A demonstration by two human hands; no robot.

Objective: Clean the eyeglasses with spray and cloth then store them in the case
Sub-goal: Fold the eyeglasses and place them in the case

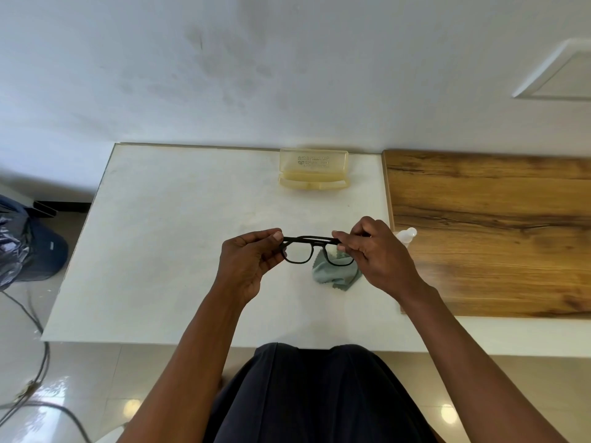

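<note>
Black-framed eyeglasses (309,247) are held up above the white table (179,238), lenses facing me. My left hand (248,263) pinches the frame's left end and my right hand (374,254) pinches its right end. Beneath the glasses a crumpled pale green cloth (335,274) lies on the table. A small clear spray bottle (406,235) lies just behind my right hand, mostly hidden by it. The translucent yellow case (313,169) stands open at the table's far edge, against the wall.
A wooden board (492,225) covers the table's right part. Left of the table, on the tiled floor, sit a dark bag (22,244) and cables (38,362). My dark-clothed lap (316,394) is under the near edge.
</note>
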